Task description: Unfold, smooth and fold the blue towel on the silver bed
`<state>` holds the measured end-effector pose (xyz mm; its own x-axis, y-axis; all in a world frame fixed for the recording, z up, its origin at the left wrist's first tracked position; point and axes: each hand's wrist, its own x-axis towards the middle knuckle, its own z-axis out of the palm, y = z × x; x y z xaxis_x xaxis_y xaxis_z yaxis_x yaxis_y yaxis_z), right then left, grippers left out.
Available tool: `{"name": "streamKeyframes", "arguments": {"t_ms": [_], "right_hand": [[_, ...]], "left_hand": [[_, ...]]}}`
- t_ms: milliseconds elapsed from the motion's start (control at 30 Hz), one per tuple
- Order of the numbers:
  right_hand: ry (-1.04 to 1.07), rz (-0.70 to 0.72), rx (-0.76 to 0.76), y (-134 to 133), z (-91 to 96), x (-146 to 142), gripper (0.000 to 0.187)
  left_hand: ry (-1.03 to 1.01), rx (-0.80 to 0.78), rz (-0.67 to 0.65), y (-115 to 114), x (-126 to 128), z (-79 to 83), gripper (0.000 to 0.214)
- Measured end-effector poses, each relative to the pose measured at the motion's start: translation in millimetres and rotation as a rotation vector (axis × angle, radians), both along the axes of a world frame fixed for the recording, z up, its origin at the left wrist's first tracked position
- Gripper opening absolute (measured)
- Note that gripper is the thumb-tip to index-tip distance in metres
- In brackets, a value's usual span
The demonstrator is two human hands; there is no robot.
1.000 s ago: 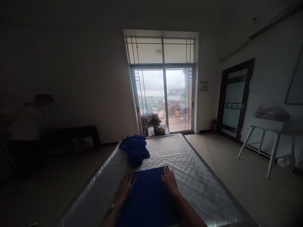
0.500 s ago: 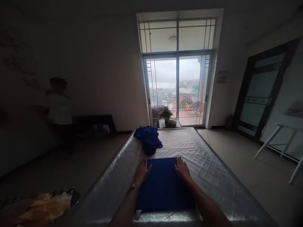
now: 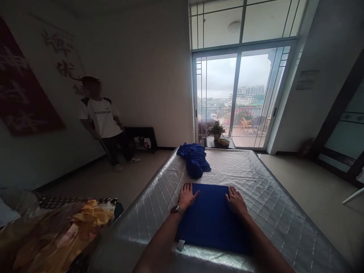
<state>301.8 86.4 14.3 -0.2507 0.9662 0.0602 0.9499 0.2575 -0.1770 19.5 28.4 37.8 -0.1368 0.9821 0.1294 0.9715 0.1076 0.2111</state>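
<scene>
A flat blue cloth folded into a rectangle [image 3: 212, 220] lies on the quilted silver-grey mattress [image 3: 142, 223]. A small white tag [image 3: 180, 245] sticks out at its near left corner. My left hand [image 3: 187, 196] rests flat on the cloth's far left edge, fingers stretched out, with a band on the wrist. Across from it, my right hand [image 3: 236, 201] lies flat along the far right edge, its thumb spread over the cloth. Beyond both hands sits a crumpled pile of blue fabric [image 3: 195, 159] with a rounded lump at its near end.
Left of the mattress are heaped yellow and brown cloths [image 3: 85, 220]. A person [image 3: 102, 121] in a white shirt stands by the left wall. Behind the mattress are a small table [image 3: 210, 143] with a potted plant [image 3: 217, 129] and a sliding glass door [image 3: 236, 98].
My view has turned left, so the scene sits further right and more of the heaped cloths shows. Both hands stay flat on the folded blue cloth.
</scene>
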Motion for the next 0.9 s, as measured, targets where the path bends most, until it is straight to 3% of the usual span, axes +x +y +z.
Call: {"name": "streamKeyframes", "arguments": {"t_ms": [100,333,433,533,767,900], "right_hand": [[-0.002,0.001,0.008,-0.1,0.7,-1.0,0.065],[-0.027,0.064,0.034,-3.8,-1.5,5.8,0.062],[-0.049,0.104,0.032,-4.3,-4.3,8.9,0.064],[0.007,0.06,0.043,-5.1,-2.9,6.4,0.06],[0.084,-0.005,0.018,-9.0,6.6,-1.3,0.062],[0.064,-0.016,0.017,-11.0,13.2,-3.5,0.061]], "left_hand": [[0.014,0.025,-0.014,13.6,24.3,6.2,0.096],[-0.052,0.074,-0.393,33.8,161.2,3.8,0.076],[-0.086,0.039,-0.402,35.3,186.8,-5.3,0.072],[-0.039,0.018,-0.365,34.8,164.6,-14.6,0.07],[0.073,-0.009,-0.079,16.0,20.5,-26.6,0.078],[0.087,-0.029,0.02,9.4,-27.3,-30.3,0.082]]}}
